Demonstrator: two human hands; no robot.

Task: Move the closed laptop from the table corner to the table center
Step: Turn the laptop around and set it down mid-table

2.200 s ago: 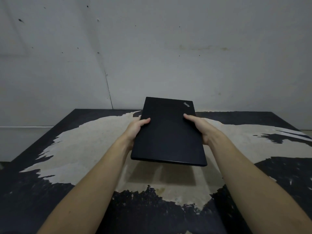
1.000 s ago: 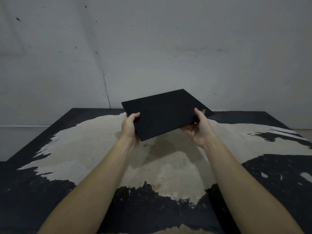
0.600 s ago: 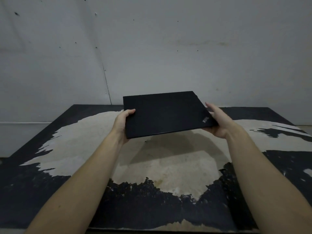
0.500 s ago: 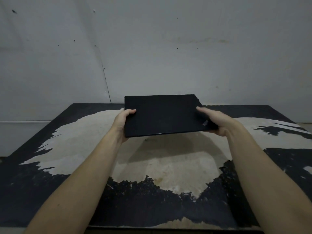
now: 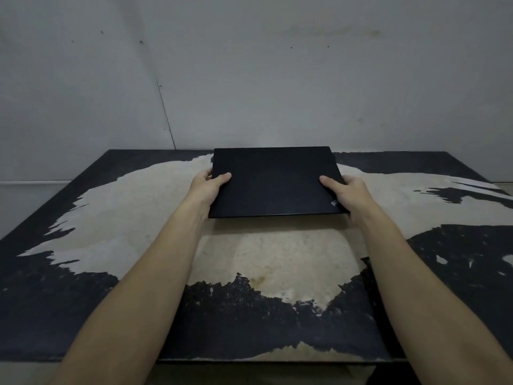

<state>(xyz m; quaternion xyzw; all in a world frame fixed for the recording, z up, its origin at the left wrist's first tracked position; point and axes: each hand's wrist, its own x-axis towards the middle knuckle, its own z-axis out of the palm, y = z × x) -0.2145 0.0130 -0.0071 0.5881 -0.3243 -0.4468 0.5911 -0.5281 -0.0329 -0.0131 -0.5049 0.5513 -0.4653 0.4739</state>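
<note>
Your left hand [image 5: 206,187] and right hand [image 5: 348,193] grip the closed laptop [image 5: 273,182] at 9 and 3 o'clock, fingers [image 5: 329,182] pinching its edges above the worktop [image 5: 111,218] center.

A small logo on the closed laptop [image 5: 273,182] lid's corner is too blurred to read.

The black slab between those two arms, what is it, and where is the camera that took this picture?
There is no machine here: a person wears one wide-angle camera on the head, looking forward and down. The slab is a closed, flat black laptop with a small logo at its near right corner. The left hand and the right hand grip its side edges, thumbs on the lid. Below lies a worn table, dark coating peeled to pale patches. Whether the laptop touches it or hangs just above, I cannot tell. Behind is a plain grey wall.
</note>
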